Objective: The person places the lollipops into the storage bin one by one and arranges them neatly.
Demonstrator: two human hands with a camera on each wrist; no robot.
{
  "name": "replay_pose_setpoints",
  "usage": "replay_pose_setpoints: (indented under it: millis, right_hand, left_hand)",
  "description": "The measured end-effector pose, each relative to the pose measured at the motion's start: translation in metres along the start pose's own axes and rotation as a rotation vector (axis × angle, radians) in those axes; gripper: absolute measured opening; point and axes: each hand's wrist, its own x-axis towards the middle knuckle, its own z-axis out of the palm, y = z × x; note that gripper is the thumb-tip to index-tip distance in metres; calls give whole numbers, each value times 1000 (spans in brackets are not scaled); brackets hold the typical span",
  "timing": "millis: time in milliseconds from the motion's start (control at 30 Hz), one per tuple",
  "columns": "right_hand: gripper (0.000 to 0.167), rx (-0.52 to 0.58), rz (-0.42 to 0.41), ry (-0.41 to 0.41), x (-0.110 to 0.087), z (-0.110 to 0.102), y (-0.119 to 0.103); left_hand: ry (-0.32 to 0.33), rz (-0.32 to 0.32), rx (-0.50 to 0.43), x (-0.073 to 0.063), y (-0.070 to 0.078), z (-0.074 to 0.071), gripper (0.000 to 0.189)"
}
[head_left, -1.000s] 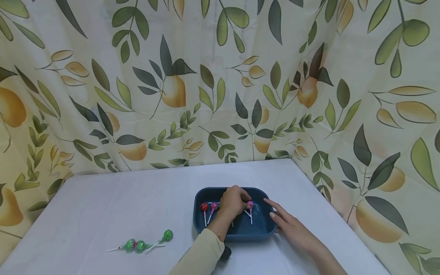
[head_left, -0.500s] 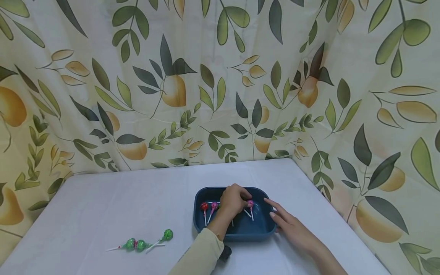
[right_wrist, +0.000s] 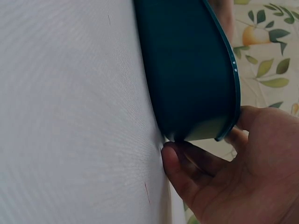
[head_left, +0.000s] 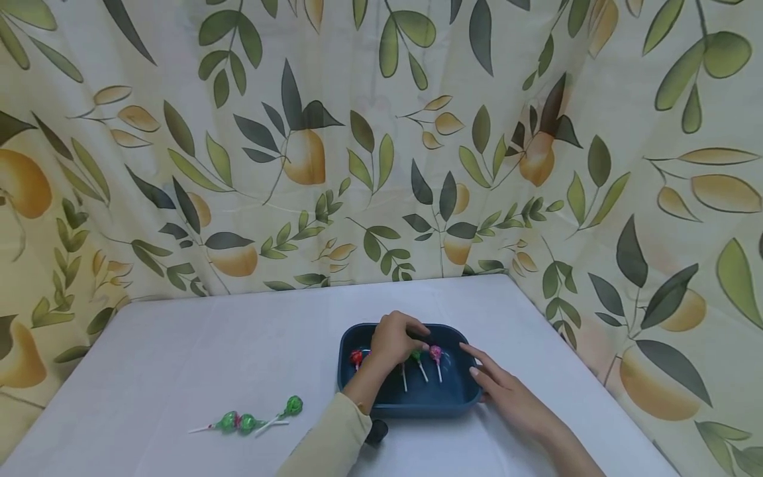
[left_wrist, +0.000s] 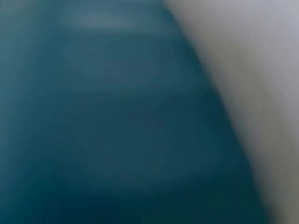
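Note:
In the head view, my left hand [head_left: 393,341] hovers over the dark blue tray [head_left: 417,407], thumb and fingers apart and nothing held. Just right of its thumb lie a pink lollipop [head_left: 436,354] and a green lollipop [head_left: 417,357], sticks toward me. A red lollipop [head_left: 356,358] shows at the tray's left end, while the hand and forearm hide others in between. My right hand [head_left: 509,391] rests its extended fingers against the tray's right end. The right wrist view shows those fingers [right_wrist: 175,161] at the tray's outer wall [right_wrist: 187,70]. Blurred blue fills the left wrist view.
Several green-wrapped lollipops [head_left: 246,424] lie on the white tabletop [head_left: 238,351] left of the tray. A small black object [head_left: 377,432] sits by the left sleeve. A leaf-and-fruit patterned curtain [head_left: 369,165] rises behind the table and along its sides.
My left hand has let go of the pink lollipop and moved left, uncovering the green lollipop beside it. The right hand stays at the tray's right end.

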Motion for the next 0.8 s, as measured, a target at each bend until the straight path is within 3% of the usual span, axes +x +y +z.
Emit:
replay_pose_setpoints:
  millis: [367,800]
  right_hand:
    - [50,-29,16,16,0,0,-1]
    - [50,-69,24,32,-1,1,-1]
  left_hand:
    - [-22,62,-32,-7,-9,-29,20]
    - [3,104,-60,-25,-35,-58,19]
